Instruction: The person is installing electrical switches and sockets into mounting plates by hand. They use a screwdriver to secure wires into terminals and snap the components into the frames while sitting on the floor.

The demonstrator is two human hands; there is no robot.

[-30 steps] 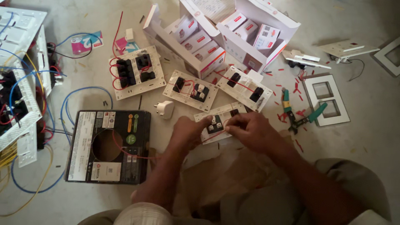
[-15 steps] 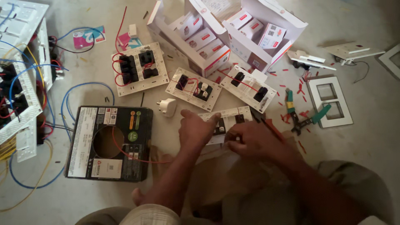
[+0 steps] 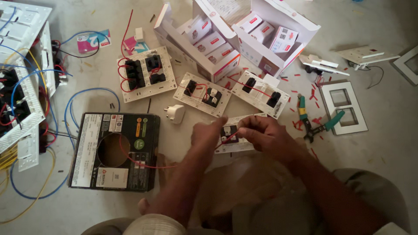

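Both hands pinch a red wire over the white switch plate: left hand blurred, right hand clamped, pliers lying just right.

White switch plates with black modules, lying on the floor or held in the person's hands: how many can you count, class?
4: one back left, one at centre, one right of it, one under both hands. The panels at the left edge aren't counted.

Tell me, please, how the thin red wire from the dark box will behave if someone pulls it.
The red wire is probably floppy and light: it lies in loose curves from the dark box toward the hands. It would likely slide easily over the smooth floor. The box looks flat, so it should not tip.
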